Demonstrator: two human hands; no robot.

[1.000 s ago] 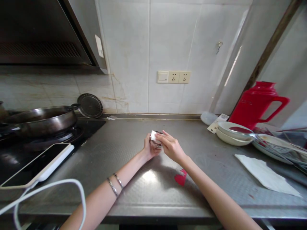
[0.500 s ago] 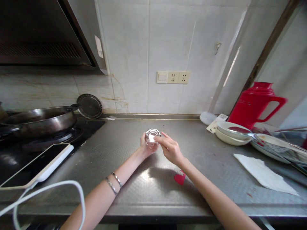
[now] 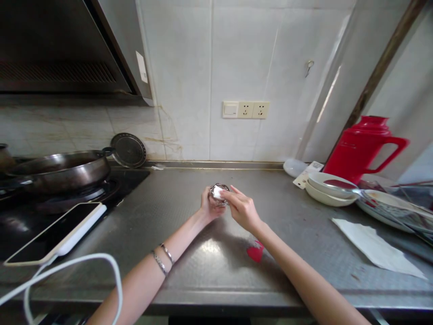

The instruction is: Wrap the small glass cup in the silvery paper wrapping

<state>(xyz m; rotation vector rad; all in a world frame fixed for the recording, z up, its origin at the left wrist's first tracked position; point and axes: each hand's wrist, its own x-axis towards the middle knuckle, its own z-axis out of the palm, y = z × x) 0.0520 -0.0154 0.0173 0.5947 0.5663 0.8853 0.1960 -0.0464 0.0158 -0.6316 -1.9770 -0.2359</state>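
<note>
My left hand (image 3: pixel 211 207) is wrapped around a small shiny metal cup (image 3: pixel 223 187), held above the counter with its round opening facing me. My right hand (image 3: pixel 245 210) reaches in from the right, its fingers bent together and the tips at the cup's mouth. Under those fingertips is a small white patch (image 3: pixel 217 192); whether it is paper or glare I cannot tell. Below the hands, a red heart-like patch (image 3: pixel 255 253) shows on the metal counter (image 3: pixel 182 198), partly beside my right forearm.
At left, a steel pan (image 3: pixel 67 174) sits on the stove, with a phone (image 3: pixel 56 234) and white cable (image 3: pixel 101 256) nearer me. At right stand a red thermos jug (image 3: pixel 360 146) and stacked bowls (image 3: pixel 328 198) beside plates. A white paper sheet (image 3: pixel 375 248) lies in front of them.
The cup and both hands have shifted slightly right and down in view, as has the surrounding scene sideways. The cup's mouth looks tilted a little differently, and the fingertips remain at it.
</note>
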